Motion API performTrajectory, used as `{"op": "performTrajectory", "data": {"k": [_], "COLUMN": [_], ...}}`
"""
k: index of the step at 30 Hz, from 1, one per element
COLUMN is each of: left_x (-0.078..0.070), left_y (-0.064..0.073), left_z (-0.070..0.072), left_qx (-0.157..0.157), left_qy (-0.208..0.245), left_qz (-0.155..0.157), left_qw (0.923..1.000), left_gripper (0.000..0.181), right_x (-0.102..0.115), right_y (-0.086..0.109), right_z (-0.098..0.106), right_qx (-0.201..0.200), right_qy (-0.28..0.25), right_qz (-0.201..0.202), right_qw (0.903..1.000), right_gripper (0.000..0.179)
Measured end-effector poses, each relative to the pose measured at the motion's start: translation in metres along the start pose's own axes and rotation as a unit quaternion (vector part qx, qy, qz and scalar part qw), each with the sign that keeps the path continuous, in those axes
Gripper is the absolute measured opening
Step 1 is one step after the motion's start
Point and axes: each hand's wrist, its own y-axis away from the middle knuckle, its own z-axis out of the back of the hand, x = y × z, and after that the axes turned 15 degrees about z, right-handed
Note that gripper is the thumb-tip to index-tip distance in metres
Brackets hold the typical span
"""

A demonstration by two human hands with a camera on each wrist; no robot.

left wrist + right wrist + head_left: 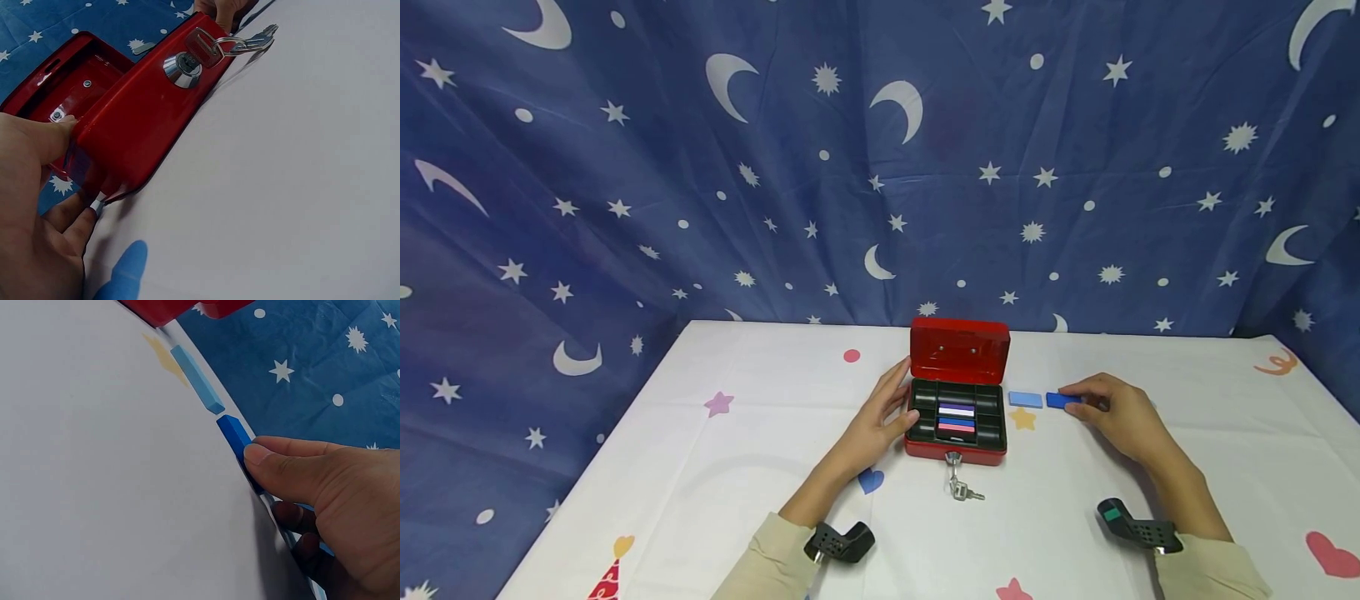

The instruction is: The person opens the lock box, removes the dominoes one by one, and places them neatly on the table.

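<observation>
A red cash box stands with its lid raised and a black compartment tray inside. Several coloured blocks, among them purple, white, blue and pink, lie in the tray's middle column. My left hand grips the box's left side, thumb over the rim and fingers along the outer wall. To the right of the box, my right hand pinches a dark blue block between thumb and fingers, low at the table. A light blue block lies in line with it, nearer the box.
Keys on a ring hang from the lock at the box's front. The white table cover carries printed stars and hearts. A blue curtain with moons and stars rises behind the table's back edge.
</observation>
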Motion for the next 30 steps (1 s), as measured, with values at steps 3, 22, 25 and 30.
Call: {"op": "performTrajectory", "data": {"k": [3, 22, 25, 30], "left_x": [-0.0002, 0.0006, 0.0007, 0.0009], "left_y": [-0.0002, 0.0001, 0.0, -0.0002], "left_z": [-0.0002, -0.0004, -0.0003, -0.0002], "left_qx": [0.0, -0.003, -0.002, -0.001], "left_qy": [-0.001, -0.004, -0.003, -0.001], "left_qz": [0.001, 0.002, 0.002, 0.002], "left_qw": [1.0, 1.0, 1.0, 1.0], "left_gripper": [0.071, 0.071, 0.071, 0.071], "right_x": [0.0002, 0.0006, 0.0007, 0.0003], "right_y": [0.0, 0.0, -0.0002, -0.0001], "right_z": [0.0003, -0.0005, -0.0006, -0.0006], "right_qx": [0.004, 0.008, 0.01, 0.009], "right_qy": [-0.002, -0.007, -0.007, -0.006], "right_qz": [0.0, -0.001, -0.005, -0.004], "right_qw": [1.0, 0.9999, 0.9999, 0.9999], "right_gripper": [0.024, 0.025, 0.026, 0.026]}}
